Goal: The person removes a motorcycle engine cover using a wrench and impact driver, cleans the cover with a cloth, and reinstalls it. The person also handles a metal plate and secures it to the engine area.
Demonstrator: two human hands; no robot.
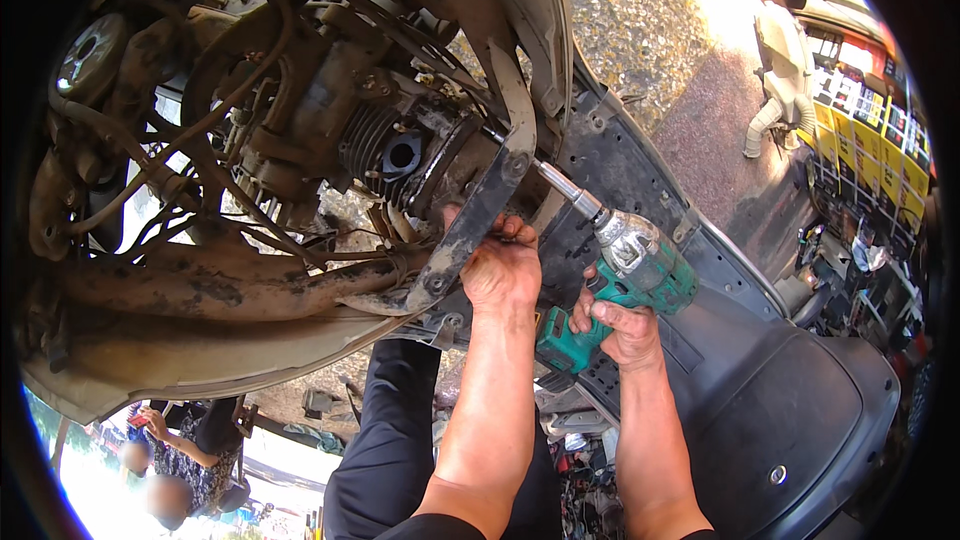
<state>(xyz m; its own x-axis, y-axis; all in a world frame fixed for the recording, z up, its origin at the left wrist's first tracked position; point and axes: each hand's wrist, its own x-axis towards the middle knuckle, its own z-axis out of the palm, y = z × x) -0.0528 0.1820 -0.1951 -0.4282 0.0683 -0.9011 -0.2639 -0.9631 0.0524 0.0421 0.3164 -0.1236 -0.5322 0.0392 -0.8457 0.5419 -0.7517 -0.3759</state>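
My right hand is wrapped round the handle of a green cordless impact wrench. A long silver socket extension runs from its nose up and left, passing behind a dark metal frame bar toward the engine. Just below the finned engine cylinder, my left hand is closed, its fingers curled beside and partly behind that bar. Whatever those fingers hold is hidden. A dark round port shows in the cylinder's side. Where the extension's tip meets the engine cannot be made out.
Hoses and cables cross the engine at left, above a rusty frame tube. A large dark plastic panel lies at right. Beyond are cluttered tools and yellow boxes. People are at lower left.
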